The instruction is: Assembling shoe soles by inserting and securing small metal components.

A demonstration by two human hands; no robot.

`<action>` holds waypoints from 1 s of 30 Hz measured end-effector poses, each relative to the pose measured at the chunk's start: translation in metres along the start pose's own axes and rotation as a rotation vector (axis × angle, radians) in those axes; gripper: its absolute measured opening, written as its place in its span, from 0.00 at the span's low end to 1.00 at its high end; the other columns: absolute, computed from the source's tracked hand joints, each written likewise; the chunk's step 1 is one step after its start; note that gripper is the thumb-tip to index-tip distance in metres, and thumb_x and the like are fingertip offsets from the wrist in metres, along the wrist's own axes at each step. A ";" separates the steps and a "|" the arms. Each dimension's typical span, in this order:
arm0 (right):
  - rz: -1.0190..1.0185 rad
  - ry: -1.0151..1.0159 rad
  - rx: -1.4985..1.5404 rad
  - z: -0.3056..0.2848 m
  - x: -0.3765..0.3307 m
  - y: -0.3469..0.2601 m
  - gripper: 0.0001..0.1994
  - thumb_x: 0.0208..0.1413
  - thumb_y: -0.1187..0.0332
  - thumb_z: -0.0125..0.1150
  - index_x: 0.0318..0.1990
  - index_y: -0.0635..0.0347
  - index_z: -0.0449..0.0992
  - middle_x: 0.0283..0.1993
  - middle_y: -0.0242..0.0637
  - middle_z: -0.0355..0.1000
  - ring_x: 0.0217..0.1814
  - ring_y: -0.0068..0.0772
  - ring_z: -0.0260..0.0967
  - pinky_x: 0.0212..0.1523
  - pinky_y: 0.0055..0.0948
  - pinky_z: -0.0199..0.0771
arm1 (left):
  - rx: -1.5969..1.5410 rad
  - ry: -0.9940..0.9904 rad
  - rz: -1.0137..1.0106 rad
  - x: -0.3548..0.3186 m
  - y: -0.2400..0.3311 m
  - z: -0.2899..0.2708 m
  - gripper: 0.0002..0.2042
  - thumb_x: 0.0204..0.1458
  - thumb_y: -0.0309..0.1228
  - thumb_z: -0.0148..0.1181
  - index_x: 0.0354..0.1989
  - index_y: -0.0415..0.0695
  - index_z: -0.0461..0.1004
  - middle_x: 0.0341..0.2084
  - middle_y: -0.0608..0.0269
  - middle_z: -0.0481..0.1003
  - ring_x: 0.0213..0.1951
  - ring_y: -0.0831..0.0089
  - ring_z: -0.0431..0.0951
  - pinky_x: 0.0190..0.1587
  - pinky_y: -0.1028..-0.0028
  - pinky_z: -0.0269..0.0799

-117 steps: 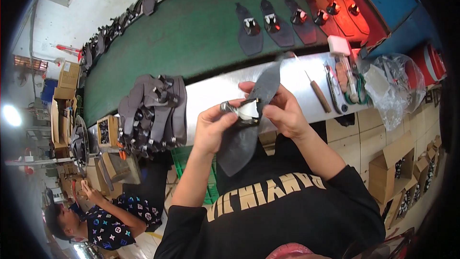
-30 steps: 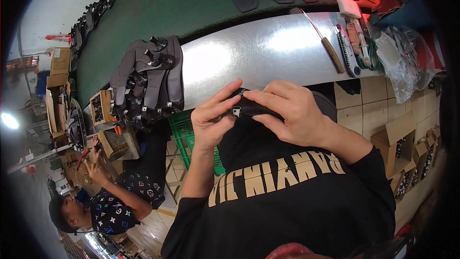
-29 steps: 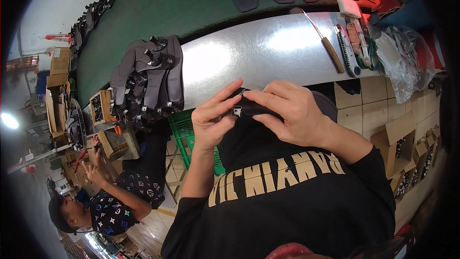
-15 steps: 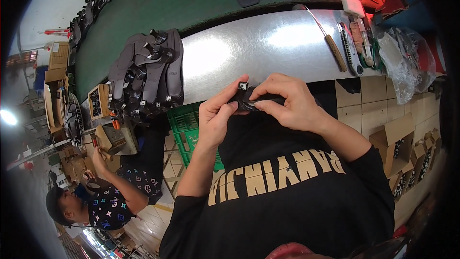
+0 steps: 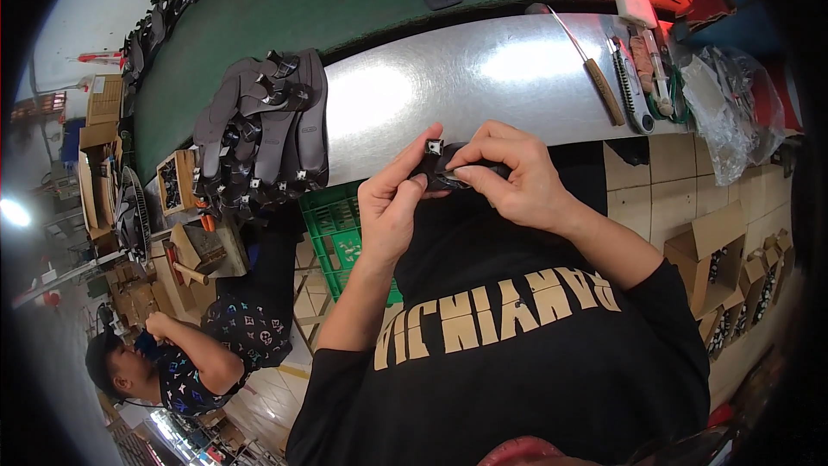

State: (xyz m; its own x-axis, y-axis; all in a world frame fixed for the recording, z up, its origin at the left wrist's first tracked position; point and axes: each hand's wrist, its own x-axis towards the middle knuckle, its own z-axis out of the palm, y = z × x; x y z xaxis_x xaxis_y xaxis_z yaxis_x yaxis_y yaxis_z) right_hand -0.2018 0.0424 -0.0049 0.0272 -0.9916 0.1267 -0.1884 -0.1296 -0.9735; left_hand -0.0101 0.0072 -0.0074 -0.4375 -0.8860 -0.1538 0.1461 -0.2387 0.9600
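A dark sandal (image 5: 493,167) with a glossy black strap and a small square pale ornament is held between my two hands, above my lap at the metal table's near edge. My left hand (image 5: 392,198) is closed round the strap end, its thumb and fingers on either side. On the other side, my right hand (image 5: 509,177) pinches at the strap with thumb and bent forefinger. My fingers hide much of the sandal, and whether a small piece sits in the right pinch cannot be made out.
Left on the metal table (image 5: 414,78) lies a pile of dark sandals (image 5: 267,134). At its right are a wooden-handled awl (image 5: 603,91), a utility knife (image 5: 634,91) and a clear plastic bag (image 5: 733,103). Beyond runs a green belt (image 5: 362,0). A co-worker (image 5: 207,354) sits at left.
My right hand has moved slightly up and left, its fingertips shifting along the strap. The co-worker's raised hand has left the hammer handle and come near the other hand.
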 end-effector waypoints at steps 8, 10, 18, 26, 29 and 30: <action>-0.298 -0.019 -0.361 -0.002 0.001 0.002 0.07 0.44 0.73 0.66 0.33 0.57 0.80 0.31 0.36 0.67 0.32 0.37 0.69 0.31 0.33 0.68 | -0.018 0.021 -0.061 0.002 0.004 0.001 0.23 0.53 0.13 0.42 0.58 0.38 0.70 0.60 0.52 0.67 0.50 0.71 0.76 0.43 0.76 0.80; -0.341 -0.094 -0.371 -0.006 0.004 0.000 0.07 0.44 0.72 0.67 0.34 0.57 0.81 0.33 0.37 0.67 0.36 0.37 0.69 0.34 0.34 0.69 | 0.021 0.002 -0.019 0.002 0.004 0.002 0.23 0.51 0.13 0.46 0.57 0.36 0.71 0.58 0.52 0.70 0.49 0.72 0.76 0.42 0.78 0.79; -0.163 -0.295 -0.113 -0.018 0.003 0.004 0.14 0.41 0.72 0.71 0.38 0.56 0.79 0.35 0.36 0.67 0.37 0.35 0.68 0.36 0.29 0.67 | 0.050 0.008 -0.137 0.007 0.006 -0.007 0.22 0.47 0.13 0.51 0.54 0.35 0.73 0.49 0.54 0.76 0.43 0.76 0.79 0.37 0.82 0.78; -0.132 -0.186 -0.154 -0.010 -0.004 0.005 0.12 0.41 0.69 0.71 0.34 0.52 0.76 0.34 0.34 0.67 0.35 0.37 0.70 0.35 0.32 0.69 | 0.045 0.026 -0.142 0.009 0.010 0.000 0.21 0.46 0.14 0.51 0.52 0.33 0.74 0.48 0.54 0.77 0.40 0.76 0.80 0.36 0.82 0.79; -0.152 -0.157 -0.172 -0.010 -0.005 0.006 0.11 0.40 0.69 0.70 0.34 0.53 0.76 0.33 0.35 0.67 0.34 0.37 0.70 0.33 0.32 0.69 | 0.051 0.032 -0.124 0.010 0.012 0.000 0.22 0.46 0.13 0.51 0.52 0.33 0.74 0.48 0.54 0.76 0.40 0.76 0.80 0.36 0.82 0.79; -0.152 -0.156 -0.173 -0.009 -0.006 0.006 0.11 0.40 0.69 0.70 0.34 0.53 0.76 0.33 0.35 0.67 0.34 0.37 0.70 0.33 0.32 0.69 | 0.027 0.027 -0.157 0.011 0.014 0.000 0.22 0.46 0.13 0.50 0.52 0.33 0.74 0.48 0.53 0.76 0.40 0.76 0.80 0.35 0.81 0.80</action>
State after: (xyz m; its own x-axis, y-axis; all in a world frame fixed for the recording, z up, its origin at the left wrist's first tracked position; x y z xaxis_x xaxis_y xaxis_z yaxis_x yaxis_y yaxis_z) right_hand -0.2121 0.0472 -0.0098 0.2159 -0.9501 0.2253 -0.3352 -0.2888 -0.8968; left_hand -0.0132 -0.0059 0.0044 -0.4291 -0.8491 -0.3082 0.0538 -0.3646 0.9296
